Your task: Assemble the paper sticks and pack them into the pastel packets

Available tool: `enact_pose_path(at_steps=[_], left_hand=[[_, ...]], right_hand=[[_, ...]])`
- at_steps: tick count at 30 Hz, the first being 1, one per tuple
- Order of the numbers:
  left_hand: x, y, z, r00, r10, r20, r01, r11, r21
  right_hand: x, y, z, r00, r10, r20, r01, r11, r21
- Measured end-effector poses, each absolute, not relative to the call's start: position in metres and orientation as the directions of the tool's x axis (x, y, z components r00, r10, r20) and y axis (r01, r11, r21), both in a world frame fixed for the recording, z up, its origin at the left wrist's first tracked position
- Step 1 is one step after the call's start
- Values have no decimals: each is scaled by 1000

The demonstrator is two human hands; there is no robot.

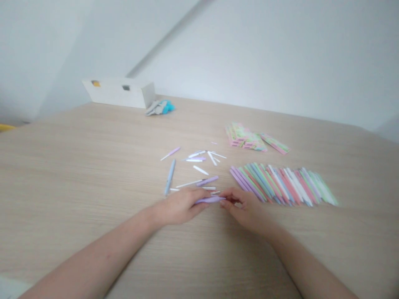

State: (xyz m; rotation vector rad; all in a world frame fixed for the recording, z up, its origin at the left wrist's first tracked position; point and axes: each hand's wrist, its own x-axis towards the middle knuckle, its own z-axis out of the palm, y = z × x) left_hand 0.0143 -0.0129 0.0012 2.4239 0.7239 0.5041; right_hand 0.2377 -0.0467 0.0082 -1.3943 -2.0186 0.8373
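Showing two bare hands at the near edge of the work area on a pale wood-grain table [93, 166]. The left hand [179, 205] and right hand [245, 209] meet over a slim lilac plastic handle [210, 199], which lies roughly level across the gap between them. The left hand's grip is closed around the handle's left end, while the right hand's grip pinches its right end between fingertips and thumb. This two-ended hold appears to steady the thin piece along its length. Just far of the hands lie loose pieces: a pale blue stick [170, 176], a lilac stick [207, 180] and scattered white slivers [202, 160], their mixed angles suggesting an unsorted working pile. To the right, a long row of pastel sticks [280, 185] lies side by side, an arrangement that keeps each piece separate and visible. Farther right, a stack of green-and-pink printed cards [246, 137] sits apart from the sticks. At the far edge of the table stand a white box [118, 92] and a crumpled grey-and-turquoise bundle [160, 107], both well away from the hands.
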Motion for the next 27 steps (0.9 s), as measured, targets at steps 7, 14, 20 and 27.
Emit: enact_pose_path(at_steps=[7, 14, 20, 27], left_hand=[[11, -13, 6, 765, 599, 239, 344, -693, 634], [10, -9, 5, 749, 615, 246, 358, -687, 632], [12, -7, 6, 739, 603, 302, 314, -703, 638], [10, -10, 4, 718, 641, 272, 401, -699, 592]], right_hand=[[241, -45, 10, -278, 954, 110, 604, 263, -752], [242, -44, 9, -262, 956, 135, 593, 270, -759], [242, -45, 8, -256, 957, 138, 594, 269, -759], [239, -47, 12, -243, 955, 169, 639, 289, -713]])
